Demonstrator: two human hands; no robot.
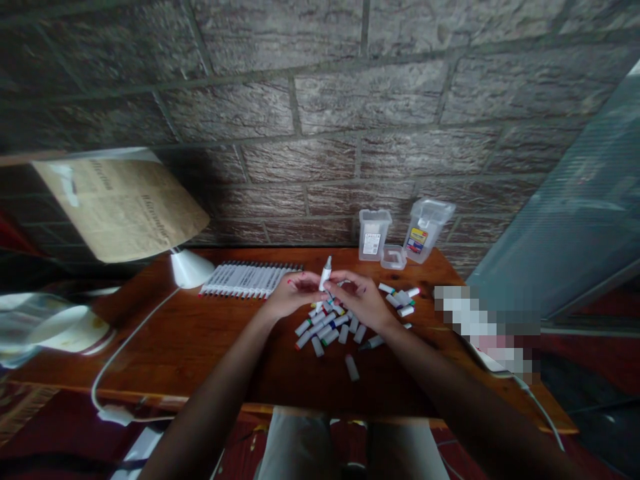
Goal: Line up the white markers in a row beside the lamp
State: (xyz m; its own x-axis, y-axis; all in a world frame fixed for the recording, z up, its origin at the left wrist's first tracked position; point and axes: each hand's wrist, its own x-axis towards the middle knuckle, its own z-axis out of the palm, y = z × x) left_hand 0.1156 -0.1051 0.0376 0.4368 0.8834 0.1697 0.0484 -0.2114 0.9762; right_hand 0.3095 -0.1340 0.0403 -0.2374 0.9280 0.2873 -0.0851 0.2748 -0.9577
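Observation:
Over the middle of the wooden table, my left hand and my right hand come together around an upright white marker with a grey tip. The fingers of both hands are closed on it; its lower part is partly covered by them. Below and in front of the hands lies a loose pile of white marker caps with coloured ends. One single cap lies apart, nearer the front edge. Left of my left hand, many white markers lie side by side in a row.
At the back right stand two clear plastic containers with a small clear lid. More caps lie right of my right hand. A lamp and a white bowl are on the left, with a cord along the table.

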